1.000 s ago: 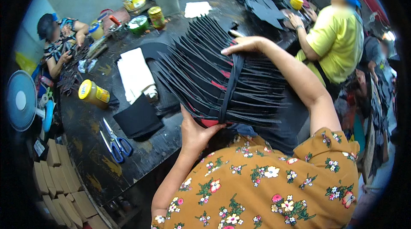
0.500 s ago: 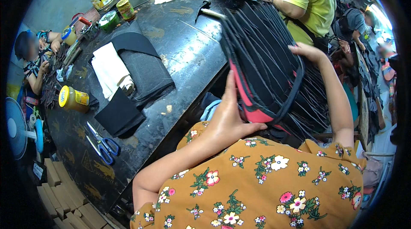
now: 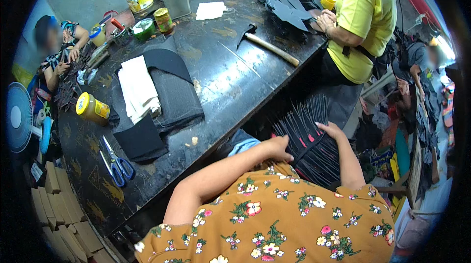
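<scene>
Bundle of black strips (image 3: 309,140) sits low, off the table's near right edge, between both hands. Left hand (image 3: 277,147) curled against its left side; right hand (image 3: 331,129) lies open, flat on top. Since the earlier frame the bundle has dropped from table height. Scissors (image 3: 115,162) lie on dark table (image 3: 230,76), far left.

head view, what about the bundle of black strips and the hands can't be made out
- Bundle, head view: its lower end is hidden behind the floral sleeve.
- Left hand: its fingers hidden behind the bundle, grip unclear.
- Right hand: palm down on the bundle, underside hidden.
</scene>
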Tool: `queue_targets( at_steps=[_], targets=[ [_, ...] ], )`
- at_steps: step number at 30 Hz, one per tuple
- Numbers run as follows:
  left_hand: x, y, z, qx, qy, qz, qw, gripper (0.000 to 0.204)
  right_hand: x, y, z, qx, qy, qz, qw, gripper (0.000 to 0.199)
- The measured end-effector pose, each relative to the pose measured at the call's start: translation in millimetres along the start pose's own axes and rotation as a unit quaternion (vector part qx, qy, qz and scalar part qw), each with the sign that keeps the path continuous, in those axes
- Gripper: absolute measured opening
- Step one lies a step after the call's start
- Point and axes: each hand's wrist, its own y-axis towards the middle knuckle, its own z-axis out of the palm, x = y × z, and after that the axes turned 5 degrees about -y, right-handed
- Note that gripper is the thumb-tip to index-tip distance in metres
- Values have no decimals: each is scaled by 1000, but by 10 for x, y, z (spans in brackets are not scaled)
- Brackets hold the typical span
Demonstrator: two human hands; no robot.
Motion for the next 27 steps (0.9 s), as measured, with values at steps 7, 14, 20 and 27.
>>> queue_targets(
  at_steps=[7,14,20,27],
  targets=[
    [-22,-307,-70,-33,-30,68,997,90,16,26,-52,41,0,0,999,94],
    [-273,-1598,-486,-263,-79,213,938,64,1293,-381,-488,-91,-245,-68,963,57],
    [-273,-2927,-410,-580,-151,48,799,51,3233,-758,-10,138,29,-443,885,27],
    [62,-3599,-175,-837,-70,-141,524,50,5024,-386,897,-13,-67,-457,887,103]
  ],
)
